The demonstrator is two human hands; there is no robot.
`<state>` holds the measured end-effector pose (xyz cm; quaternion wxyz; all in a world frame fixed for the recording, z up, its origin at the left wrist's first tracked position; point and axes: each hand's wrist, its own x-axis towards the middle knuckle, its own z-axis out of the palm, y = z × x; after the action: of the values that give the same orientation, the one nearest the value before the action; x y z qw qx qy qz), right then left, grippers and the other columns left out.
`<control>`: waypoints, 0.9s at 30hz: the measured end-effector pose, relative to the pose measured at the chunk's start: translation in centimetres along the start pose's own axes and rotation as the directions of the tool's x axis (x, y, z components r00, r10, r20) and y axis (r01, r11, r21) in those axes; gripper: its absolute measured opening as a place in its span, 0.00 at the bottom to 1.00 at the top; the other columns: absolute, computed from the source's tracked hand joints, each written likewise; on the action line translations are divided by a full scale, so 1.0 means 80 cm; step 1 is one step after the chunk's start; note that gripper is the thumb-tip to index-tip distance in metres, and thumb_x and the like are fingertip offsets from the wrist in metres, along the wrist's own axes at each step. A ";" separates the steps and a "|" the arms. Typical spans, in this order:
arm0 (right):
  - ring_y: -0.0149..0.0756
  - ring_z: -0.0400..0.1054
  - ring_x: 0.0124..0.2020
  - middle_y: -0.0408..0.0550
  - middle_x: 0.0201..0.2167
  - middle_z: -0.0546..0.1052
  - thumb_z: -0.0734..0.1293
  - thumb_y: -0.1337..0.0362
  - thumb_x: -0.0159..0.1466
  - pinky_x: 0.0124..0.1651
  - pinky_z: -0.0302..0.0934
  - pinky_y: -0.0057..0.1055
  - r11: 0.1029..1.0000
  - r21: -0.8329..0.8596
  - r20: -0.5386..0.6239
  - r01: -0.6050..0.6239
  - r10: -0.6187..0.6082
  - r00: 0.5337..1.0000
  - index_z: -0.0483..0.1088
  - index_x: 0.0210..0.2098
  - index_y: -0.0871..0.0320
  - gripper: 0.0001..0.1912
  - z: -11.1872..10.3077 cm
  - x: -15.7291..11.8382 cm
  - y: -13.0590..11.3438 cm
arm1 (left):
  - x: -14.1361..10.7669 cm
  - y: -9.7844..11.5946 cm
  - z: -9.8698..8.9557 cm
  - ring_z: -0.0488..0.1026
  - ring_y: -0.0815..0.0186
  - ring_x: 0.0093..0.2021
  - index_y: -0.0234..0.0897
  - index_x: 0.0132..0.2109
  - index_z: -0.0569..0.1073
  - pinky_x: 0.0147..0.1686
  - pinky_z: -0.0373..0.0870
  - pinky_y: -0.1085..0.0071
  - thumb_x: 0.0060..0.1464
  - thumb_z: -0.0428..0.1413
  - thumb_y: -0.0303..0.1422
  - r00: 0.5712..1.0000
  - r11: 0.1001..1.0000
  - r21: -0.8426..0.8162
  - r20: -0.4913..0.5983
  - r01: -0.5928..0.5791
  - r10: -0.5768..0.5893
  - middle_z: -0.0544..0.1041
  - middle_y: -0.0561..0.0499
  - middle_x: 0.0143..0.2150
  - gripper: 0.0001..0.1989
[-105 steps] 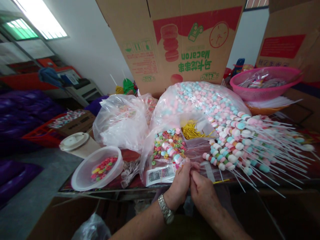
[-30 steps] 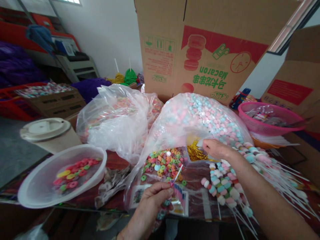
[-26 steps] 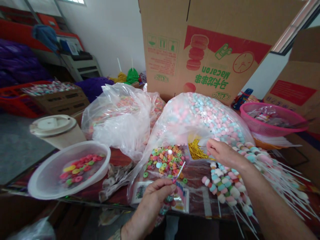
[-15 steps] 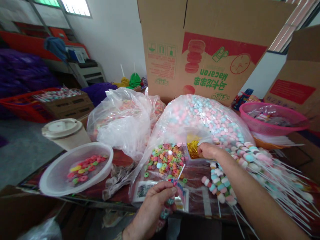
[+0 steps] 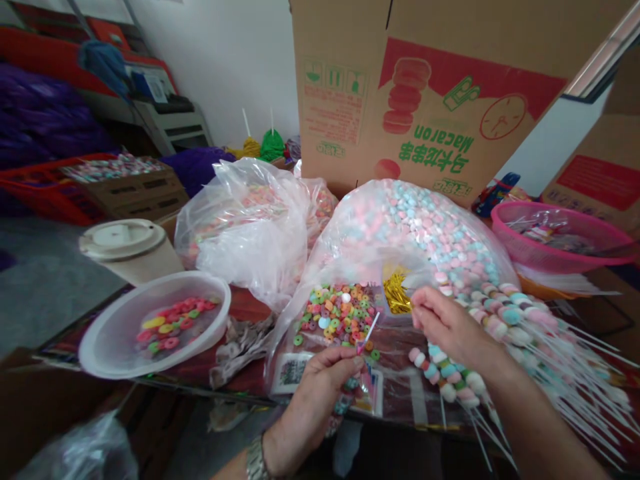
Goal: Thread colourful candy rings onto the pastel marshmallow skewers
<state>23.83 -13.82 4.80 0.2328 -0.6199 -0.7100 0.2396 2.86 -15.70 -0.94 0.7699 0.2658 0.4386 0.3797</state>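
Head view centres on a thin white stick (image 5: pixel 369 332) pinched in the left hand (image 5: pixel 315 408), its long axis tilting up and to the right, so its free tip points toward the right hand (image 5: pixel 451 327) across a small gap. The left grip is closed on the stick's lower part, with a few candy rings (image 5: pixel 345 402) showing just below the thumb side. The right grip has thumb and fingertips pressed together right beside the gold twist ties (image 5: pixel 397 295), though whether one lies between them is too small to tell. That hand is nearer the ties, while the left hand is nearer the heap of colourful candy rings (image 5: pixel 337 313) in an open plastic bag. Behind them bulges a clear bag of pastel pink and blue sweets (image 5: pixel 415 227), and finished candy skewers (image 5: pixel 525 340) fan out to the right across the red-covered bench (image 5: pixel 400 353). To the left, a translucent plastic bowl (image 5: pixel 220 313) holds more rings, and a large Macaron carton (image 5: pixel 425 87) stands beyond.
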 end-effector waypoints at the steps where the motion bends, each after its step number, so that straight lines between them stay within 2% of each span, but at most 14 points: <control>1: 0.28 0.64 0.25 0.39 0.24 0.69 0.54 0.64 0.64 0.28 0.57 0.24 0.998 0.050 -0.027 0.047 -0.045 0.999 0.62 0.32 0.55 0.07 0.015 -0.015 -0.010 | -0.001 0.001 0.000 0.68 0.70 0.19 0.33 0.25 0.74 0.22 0.64 0.76 0.37 0.64 0.31 1.000 1.000 -0.026 0.010 -0.003 0.003 0.75 0.52 0.20 0.07; 3: 0.30 0.64 0.25 0.40 0.24 0.69 0.56 0.64 0.63 0.29 0.58 0.25 0.987 0.158 -0.081 0.043 -0.031 0.996 0.64 0.33 0.55 0.06 0.047 -0.038 -0.019 | -0.002 0.002 0.002 0.69 0.69 0.19 0.34 0.27 0.75 0.22 0.66 0.74 0.35 0.65 0.31 1.000 0.995 -0.103 0.029 0.013 -0.010 0.74 0.53 0.20 0.09; 5: 0.29 0.63 0.21 0.40 0.23 0.70 0.56 0.63 0.63 0.26 0.57 0.25 0.968 0.248 -0.134 -0.045 0.080 0.988 0.65 0.35 0.56 0.07 0.072 -0.046 -0.016 | -0.001 0.003 0.006 0.68 0.70 0.19 0.34 0.28 0.74 0.21 0.65 0.74 0.33 0.66 0.30 0.998 0.988 -0.154 0.051 0.035 -0.028 0.74 0.54 0.20 0.11; 7: 0.30 0.64 0.21 0.42 0.24 0.72 0.56 0.63 0.63 0.26 0.58 0.26 0.970 0.224 -0.194 -0.100 0.145 0.970 0.66 0.35 0.56 0.08 0.084 -0.044 -0.006 | 0.000 0.005 0.011 0.67 0.72 0.18 0.33 0.27 0.74 0.21 0.64 0.76 0.32 0.66 0.30 0.999 0.987 -0.158 0.046 0.023 -0.016 0.73 0.54 0.20 0.11; 10: 0.36 0.69 0.28 0.46 0.26 0.75 0.58 0.67 0.59 0.33 0.61 0.29 0.994 0.061 -0.222 -0.093 0.104 0.969 0.68 0.31 0.56 0.08 0.082 -0.034 0.011 | 0.004 0.003 0.014 0.67 0.73 0.18 0.32 0.28 0.75 0.20 0.63 0.77 0.33 0.66 0.30 1.000 0.993 -0.115 -0.001 -0.016 0.016 0.73 0.54 0.20 0.11; 12: 0.39 0.71 0.31 0.49 0.26 0.76 0.59 0.70 0.56 0.37 0.61 0.32 0.996 0.029 -0.207 -0.088 0.092 0.974 0.69 0.28 0.56 0.08 0.077 -0.032 0.018 | 0.006 -0.001 0.012 0.67 0.72 0.18 0.32 0.28 0.75 0.19 0.63 0.76 0.35 0.65 0.32 1.000 0.997 -0.075 -0.021 -0.022 0.020 0.73 0.54 0.20 0.10; 14: 0.40 0.71 0.31 0.50 0.25 0.76 0.59 0.70 0.56 0.37 0.62 0.33 0.993 0.048 -0.214 -0.110 0.118 0.970 0.69 0.27 0.57 0.08 0.074 -0.036 0.022 | 0.005 -0.007 0.009 0.68 0.71 0.18 0.32 0.27 0.75 0.19 0.62 0.76 0.36 0.65 0.33 0.999 0.999 -0.038 -0.029 -0.017 0.016 0.73 0.53 0.19 0.10; 17: 0.37 0.71 0.25 0.48 0.26 0.75 0.56 0.65 0.60 0.31 0.64 0.31 0.981 0.117 -0.220 -0.154 0.177 0.959 0.68 0.32 0.57 0.09 0.075 -0.051 0.024 | 0.003 -0.012 0.008 0.69 0.70 0.20 0.31 0.28 0.75 0.20 0.64 0.76 0.35 0.65 0.32 1.000 0.999 -0.031 -0.025 -0.007 0.006 0.75 0.51 0.21 0.11; 20: 0.32 0.70 0.21 0.45 0.28 0.75 0.55 0.60 0.63 0.24 0.63 0.27 0.937 0.309 -0.161 -0.165 0.222 0.962 0.64 0.40 0.58 0.12 0.077 -0.067 0.023 | 0.001 -0.009 0.014 0.68 0.71 0.19 0.31 0.28 0.75 0.21 0.64 0.76 0.33 0.66 0.30 0.999 0.999 -0.045 0.045 0.016 -0.014 0.74 0.53 0.20 0.11; 21: 0.32 0.70 0.21 0.45 0.29 0.75 0.54 0.60 0.64 0.24 0.63 0.27 0.939 0.299 -0.157 -0.167 0.222 0.962 0.63 0.43 0.59 0.13 0.077 -0.070 0.023 | 0.001 -0.007 0.017 0.68 0.72 0.19 0.31 0.28 0.75 0.20 0.63 0.76 0.32 0.66 0.30 0.998 0.999 -0.044 0.061 0.019 -0.016 0.74 0.53 0.20 0.11; 23: 0.33 0.71 0.26 0.47 0.31 0.75 0.54 0.62 0.65 0.30 0.64 0.28 0.980 0.099 -0.172 -0.173 0.188 0.967 0.64 0.44 0.59 0.13 0.075 -0.073 0.024 | 0.001 -0.001 0.019 0.68 0.72 0.18 0.31 0.28 0.75 0.20 0.64 0.76 0.33 0.66 0.30 0.998 0.999 -0.041 0.062 0.006 -0.003 0.76 0.52 0.22 0.11; 25: 0.36 0.70 0.34 0.49 0.33 0.74 0.56 0.65 0.64 0.37 0.63 0.30 0.969 -0.186 -0.155 -0.162 0.134 0.979 0.68 0.39 0.59 0.11 0.074 -0.072 0.027 | 0.002 0.003 0.016 0.70 0.71 0.19 0.31 0.29 0.76 0.20 0.65 0.75 0.33 0.65 0.30 1.000 0.999 -0.044 0.022 -0.006 0.007 0.78 0.50 0.26 0.12; 27: 0.38 0.69 0.37 0.50 0.33 0.73 0.59 0.69 0.62 0.40 0.60 0.31 0.943 -0.307 -0.084 -0.126 0.105 0.991 0.70 0.31 0.58 0.09 0.078 -0.066 0.029 | 0.003 0.005 0.009 0.71 0.69 0.21 0.32 0.29 0.75 0.20 0.66 0.75 0.34 0.65 0.30 1.000 0.999 -0.044 -0.031 -0.004 0.003 0.79 0.50 0.27 0.11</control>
<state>22.35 -19.14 -1.68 0.1410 -0.6970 -0.6932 0.1171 3.46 -15.36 -0.43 0.7680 0.2435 0.4415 0.3948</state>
